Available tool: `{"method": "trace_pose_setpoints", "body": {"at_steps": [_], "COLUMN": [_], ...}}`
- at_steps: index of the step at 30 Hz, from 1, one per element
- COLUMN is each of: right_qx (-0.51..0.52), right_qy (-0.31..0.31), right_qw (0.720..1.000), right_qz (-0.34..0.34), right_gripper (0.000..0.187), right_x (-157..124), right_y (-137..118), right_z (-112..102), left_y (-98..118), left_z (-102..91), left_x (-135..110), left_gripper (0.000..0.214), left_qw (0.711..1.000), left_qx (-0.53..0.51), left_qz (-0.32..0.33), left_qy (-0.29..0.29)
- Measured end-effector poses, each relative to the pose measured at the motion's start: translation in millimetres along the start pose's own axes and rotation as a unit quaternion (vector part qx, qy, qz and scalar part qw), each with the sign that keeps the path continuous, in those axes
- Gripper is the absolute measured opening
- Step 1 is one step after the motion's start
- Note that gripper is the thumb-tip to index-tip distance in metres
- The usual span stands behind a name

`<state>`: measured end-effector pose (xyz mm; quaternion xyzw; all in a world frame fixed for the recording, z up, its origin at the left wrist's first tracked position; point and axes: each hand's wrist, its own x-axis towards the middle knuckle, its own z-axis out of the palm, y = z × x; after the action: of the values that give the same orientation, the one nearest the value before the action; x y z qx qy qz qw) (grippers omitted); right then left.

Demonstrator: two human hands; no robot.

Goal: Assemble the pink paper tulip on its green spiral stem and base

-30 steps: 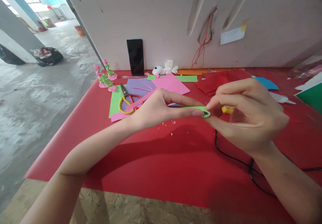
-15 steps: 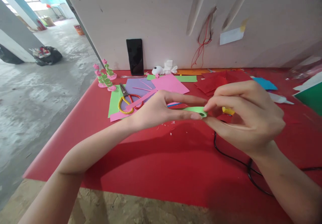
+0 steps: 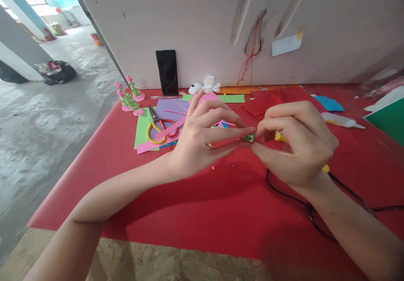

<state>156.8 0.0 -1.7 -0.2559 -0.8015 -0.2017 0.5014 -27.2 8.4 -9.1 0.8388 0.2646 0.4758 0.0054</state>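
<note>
A small folded strip of green paper is held up over the red-covered table. My left hand pinches its left part between fingers and thumb, with the index finger raised. From the right, the fingertips of my right hand close on its other end. Most of the strip is hidden by the fingers. Scissors with one yellow and one red handle lie left of my left hand, on green, purple and pink paper sheets. A yellow object shows partly behind my right hand.
A phone leans on the back wall. Pink paper flowers with green stems stand at the left edge. Red paper, a glue bottle and blue paper lie at the right. A black cable runs under my right forearm.
My left hand has turned and its fingers have spread upward. My right hand has shifted slightly left. Less of the green strip shows between the fingertips.
</note>
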Motion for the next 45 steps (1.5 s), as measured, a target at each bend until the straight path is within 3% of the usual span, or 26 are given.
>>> {"method": "trace_pose_setpoints", "body": {"at_steps": [11,17,24,28,33,39,45], "right_qx": [0.004,0.006,0.018,0.027,0.035,0.042,0.038], "right_qy": [-0.011,-0.001,-0.021,-0.068,-0.102,-0.108,-0.109], "right_qw": [0.999,1.000,1.000,0.996,0.990,0.988,0.992], "right_qz": [0.031,0.021,-0.011,-0.058,-0.095,-0.098,-0.056], "right_gripper": [0.025,0.023,0.023,0.018,0.017,0.011,0.009], "right_x": [-1.0,-1.7,1.7,6.4,11.0,10.0,5.4], "right_y": [-2.3,-1.9,-1.1,2.1,6.0,5.2,3.0], "right_z": [-0.1,1.7,-1.7,-8.9,-13.0,-11.5,-10.8], "left_y": [2.7,5.3,8.7,9.0,5.2,-1.1,-1.7], "left_z": [0.1,-2.3,-4.7,-12.4,-17.0,-16.3,-15.6], "left_x": [0.1,3.7,6.0,8.6,10.3,11.1,12.6], "left_gripper": [0.014,0.014,0.007,0.024,0.035,0.040,0.051], "left_qw": [0.999,0.989,0.950,0.933,0.932,0.927,0.892], "left_qx": [-0.043,-0.138,-0.274,-0.282,-0.273,-0.283,-0.349], "left_qz": [0.014,-0.047,-0.147,-0.217,-0.226,-0.217,-0.240], "left_qy": [0.008,-0.033,-0.035,-0.052,-0.079,-0.114,-0.161]}}
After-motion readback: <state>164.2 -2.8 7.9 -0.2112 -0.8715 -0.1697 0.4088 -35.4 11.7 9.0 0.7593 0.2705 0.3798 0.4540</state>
